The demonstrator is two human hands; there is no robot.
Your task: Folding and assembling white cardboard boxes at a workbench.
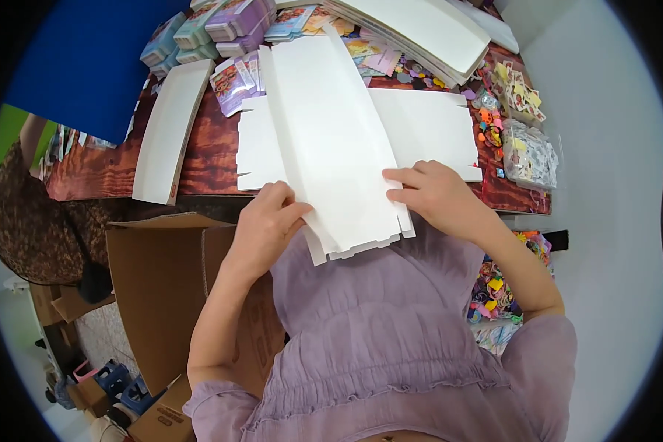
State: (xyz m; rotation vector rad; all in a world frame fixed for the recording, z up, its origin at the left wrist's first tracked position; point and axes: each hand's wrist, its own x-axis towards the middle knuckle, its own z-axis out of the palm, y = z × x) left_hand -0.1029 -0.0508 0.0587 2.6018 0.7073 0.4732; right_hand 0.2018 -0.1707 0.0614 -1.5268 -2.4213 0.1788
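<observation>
A long white cardboard box blank (339, 140) stretches from the table toward my body, its long sides creased upward and its near end cut into notched tabs. My left hand (269, 225) pinches the left side near that end. On the opposite side, my right hand (438, 195) grips the edge between thumb and fingers. Beneath it, another flat white blank (427, 129) lies crosswise on the table, slotted at both ends; its middle is hidden. To the left rests a folded shallow white tray (168, 129).
Stacked white blanks (420, 33) lie at the back right, near a clear tub of small pieces (530, 155). Purple and teal packs (236, 18) stand at the back left. An open brown carton (155, 287) sits below the table edge; another person (44, 214) is at far left.
</observation>
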